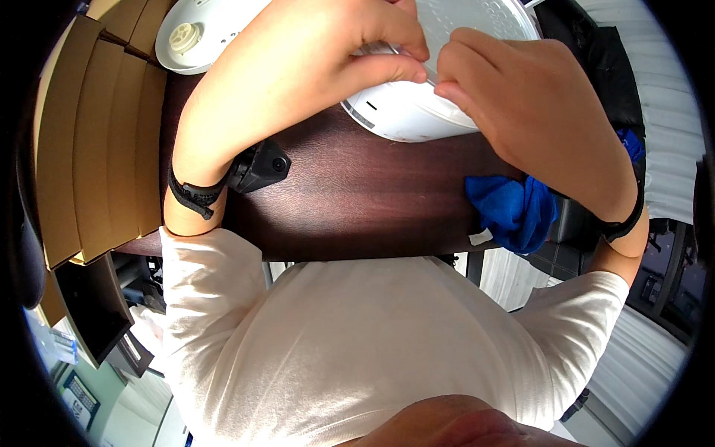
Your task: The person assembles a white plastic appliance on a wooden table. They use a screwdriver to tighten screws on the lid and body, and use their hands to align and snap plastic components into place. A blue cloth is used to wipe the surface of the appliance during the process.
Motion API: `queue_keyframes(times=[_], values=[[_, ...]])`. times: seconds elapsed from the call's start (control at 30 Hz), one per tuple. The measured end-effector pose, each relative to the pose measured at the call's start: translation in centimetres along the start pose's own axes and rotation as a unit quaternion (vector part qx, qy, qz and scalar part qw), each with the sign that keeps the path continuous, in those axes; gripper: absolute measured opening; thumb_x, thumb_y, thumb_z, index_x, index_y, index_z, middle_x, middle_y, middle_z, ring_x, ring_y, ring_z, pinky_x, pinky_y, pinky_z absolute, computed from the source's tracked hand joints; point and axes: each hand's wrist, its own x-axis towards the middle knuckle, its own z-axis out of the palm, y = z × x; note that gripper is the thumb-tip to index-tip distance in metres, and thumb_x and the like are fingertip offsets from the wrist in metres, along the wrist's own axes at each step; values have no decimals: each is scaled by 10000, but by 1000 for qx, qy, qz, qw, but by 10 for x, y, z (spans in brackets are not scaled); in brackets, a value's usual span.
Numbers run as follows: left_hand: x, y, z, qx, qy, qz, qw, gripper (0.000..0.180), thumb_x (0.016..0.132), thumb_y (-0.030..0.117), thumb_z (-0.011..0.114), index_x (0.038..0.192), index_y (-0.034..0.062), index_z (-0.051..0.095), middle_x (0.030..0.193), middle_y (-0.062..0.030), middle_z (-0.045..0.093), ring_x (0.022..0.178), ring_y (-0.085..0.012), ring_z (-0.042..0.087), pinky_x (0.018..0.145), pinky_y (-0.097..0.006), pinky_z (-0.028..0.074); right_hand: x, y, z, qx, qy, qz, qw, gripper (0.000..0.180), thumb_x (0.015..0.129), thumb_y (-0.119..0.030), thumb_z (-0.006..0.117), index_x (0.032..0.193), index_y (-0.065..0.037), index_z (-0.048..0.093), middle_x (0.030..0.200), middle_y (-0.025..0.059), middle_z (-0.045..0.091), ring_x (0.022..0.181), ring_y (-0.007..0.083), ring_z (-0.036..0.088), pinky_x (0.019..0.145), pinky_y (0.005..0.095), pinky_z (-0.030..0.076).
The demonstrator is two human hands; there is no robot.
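Observation:
At the top of the head view, a round white appliance (pixel 406 119) stands on the dark table, with a small dark slot in its side. A pale, see-through surface (pixel 477 15) with small marks forms its top. Both hands meet over its near rim. My left hand (pixel 380 45) is closed, thumb and fingers pinched together. My right hand (pixel 506 89) is closed too, its fingers curled and the thumb pressed in beside the left fingertips. A thin pale edge shows between the fingertips, but what they grip is mostly hidden.
A white dish-like part (pixel 212 30) with a cream round fitting (pixel 185 37) lies at the upper left. Brown cardboard boxes (pixel 104 149) line the left side. A crumpled blue cloth (pixel 514 211) lies at the right edge of the dark brown table (pixel 357 197).

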Motion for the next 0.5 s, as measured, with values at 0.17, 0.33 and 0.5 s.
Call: queue_keyframes(times=[0.17, 0.33, 0.5], values=[[2, 4, -4, 45, -48, -42, 997, 132, 833, 118, 761, 881, -3, 739, 878, -98, 654, 826, -270, 641, 779, -344, 502, 0, 1, 12, -34, 4, 12, 999, 155, 946, -197, 658, 921, -79, 560, 817, 67, 541, 596, 250, 562, 545, 334, 424], [3, 6, -4, 36, -47, -42, 997, 130, 832, 113, 759, 888, -3, 741, 887, -104, 654, 818, -270, 638, 760, -342, 505, -3, 5, -7, 37, 10, 30, 999, 144, 944, -200, 657, 938, -83, 574, 850, 58, 576, 605, 259, 568, 547, 340, 425], [1, 5, -3, 30, -43, -45, 998, 127, 833, 111, 754, 893, -1, 742, 887, -105, 652, 822, -271, 635, 763, -344, 503, -3, 0, -1, 15, -11, 18, 1000, 145, 941, -192, 655, 941, -75, 569, 840, 62, 566, 604, 257, 567, 546, 336, 423]])
